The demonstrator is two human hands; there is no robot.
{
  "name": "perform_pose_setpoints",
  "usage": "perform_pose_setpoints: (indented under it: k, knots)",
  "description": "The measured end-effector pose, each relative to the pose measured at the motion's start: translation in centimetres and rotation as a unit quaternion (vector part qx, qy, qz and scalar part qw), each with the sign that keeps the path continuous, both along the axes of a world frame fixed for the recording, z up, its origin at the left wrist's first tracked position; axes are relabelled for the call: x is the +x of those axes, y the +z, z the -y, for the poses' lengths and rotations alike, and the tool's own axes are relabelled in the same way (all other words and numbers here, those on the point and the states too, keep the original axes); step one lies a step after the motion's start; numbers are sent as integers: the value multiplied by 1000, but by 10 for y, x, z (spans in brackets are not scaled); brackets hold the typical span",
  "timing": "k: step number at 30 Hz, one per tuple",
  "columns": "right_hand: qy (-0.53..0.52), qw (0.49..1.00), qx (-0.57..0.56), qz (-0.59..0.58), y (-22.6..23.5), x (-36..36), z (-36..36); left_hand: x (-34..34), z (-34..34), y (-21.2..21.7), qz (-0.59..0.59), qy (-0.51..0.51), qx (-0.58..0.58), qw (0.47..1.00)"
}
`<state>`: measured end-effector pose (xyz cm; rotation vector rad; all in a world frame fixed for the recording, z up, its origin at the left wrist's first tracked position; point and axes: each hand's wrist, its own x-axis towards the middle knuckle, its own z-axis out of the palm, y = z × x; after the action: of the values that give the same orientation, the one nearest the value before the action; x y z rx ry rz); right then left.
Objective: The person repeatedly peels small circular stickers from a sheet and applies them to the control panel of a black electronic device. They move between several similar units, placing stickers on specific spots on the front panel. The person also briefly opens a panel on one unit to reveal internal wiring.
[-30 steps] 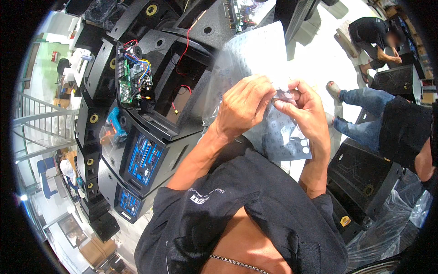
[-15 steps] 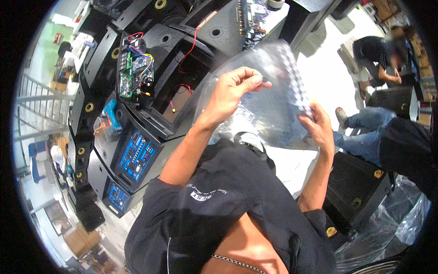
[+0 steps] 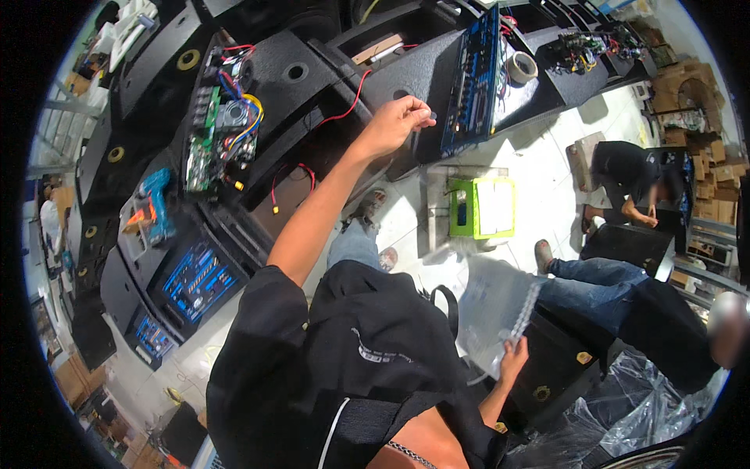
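Note:
My left hand (image 3: 394, 127) reaches out over the black cabinets, its thumb and fingertips pinched together. Something small and dark seems to show at the fingertips, too small to name. Near it stands a blue-faced control panel (image 3: 473, 86), tilted on edge upon a cabinet. Low on the right, my right hand (image 3: 512, 361) grips the lower edge of a clear plastic sheet (image 3: 496, 301) with a beaded-looking border. Whether the sheet is a bag I cannot tell. It hangs beside my body, away from the cabinets.
An open circuit board assembly (image 3: 223, 117) with coloured wires lies on the cabinets at left. Nearby are a blue cordless drill (image 3: 158, 205) and a red wire (image 3: 355, 102). A tape roll (image 3: 521, 68) sits by the panel. A green box (image 3: 483, 208) stands ahead; two co-workers are at right.
My right hand has drawn the plastic sheet down and right, away from my left hand. My left hand has moved slightly up, toward the blue panel. The view has shifted.

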<state>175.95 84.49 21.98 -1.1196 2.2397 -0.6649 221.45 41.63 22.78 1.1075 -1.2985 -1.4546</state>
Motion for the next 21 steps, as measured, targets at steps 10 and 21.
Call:
perform_pose_setpoints:
  k: [10, 21]
  knots:
    - [-61, 983, 171, -9, 24, 95, 4, -10, 187, -99, 65, -55, -124, 989]
    - [-120, 955, 268, -44, 68, 156, 17, -39, 245, -139, 65, -95, -273, 955]
